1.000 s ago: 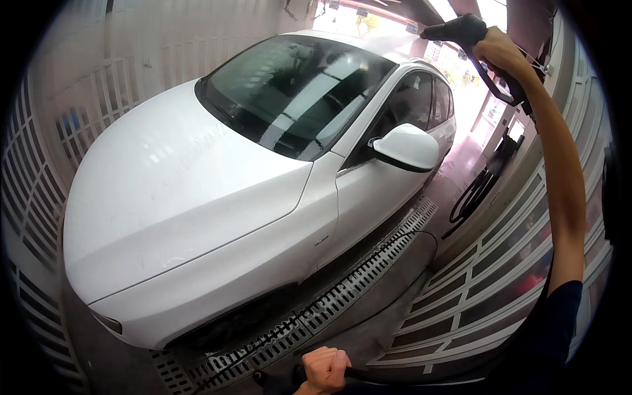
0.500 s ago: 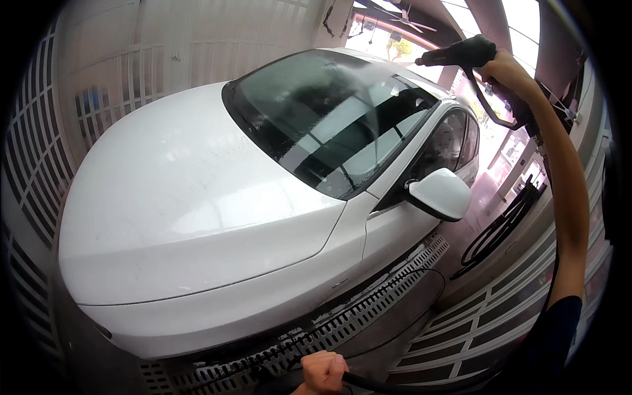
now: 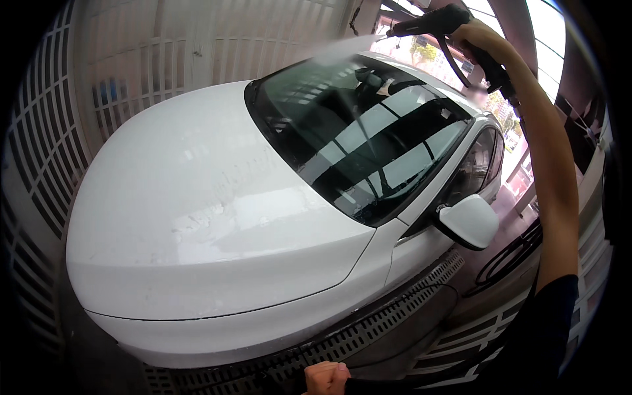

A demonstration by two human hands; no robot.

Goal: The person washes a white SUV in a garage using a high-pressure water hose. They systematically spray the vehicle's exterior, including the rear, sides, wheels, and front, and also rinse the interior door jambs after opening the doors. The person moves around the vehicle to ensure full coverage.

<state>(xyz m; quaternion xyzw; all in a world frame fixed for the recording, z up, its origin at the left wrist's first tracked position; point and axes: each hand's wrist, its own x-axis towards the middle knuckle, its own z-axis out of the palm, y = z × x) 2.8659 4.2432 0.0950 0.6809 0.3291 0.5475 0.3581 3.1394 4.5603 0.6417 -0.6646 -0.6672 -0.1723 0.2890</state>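
White car (image 3: 289,230) ahead of you, beside slotted grating (image 3: 385,319), seems mid-spray, hood (image 3: 184,191) streaked, remaining coverage unclear, while your right hand (image 3: 479,41) wraps round the spray gun (image 3: 431,25) and your left hand (image 3: 326,378) is fisted round the black hose (image 3: 395,382).

The car (image 3: 171,191) is of white colour. Its windshield (image 3: 316,122) looks almost black, crossed by pale grey stripes of reflection. The side mirror (image 3: 475,218) has a white cover and a black edge below. The spray gun (image 3: 434,24) is black, the hose (image 3: 395,383) too, and the sleeve (image 3: 556,319) is very dark blue. The floor grating (image 3: 368,331) is grey with rows of dark slots. The wall (image 3: 227,29) shows pale bars and one blue patch (image 3: 107,91).
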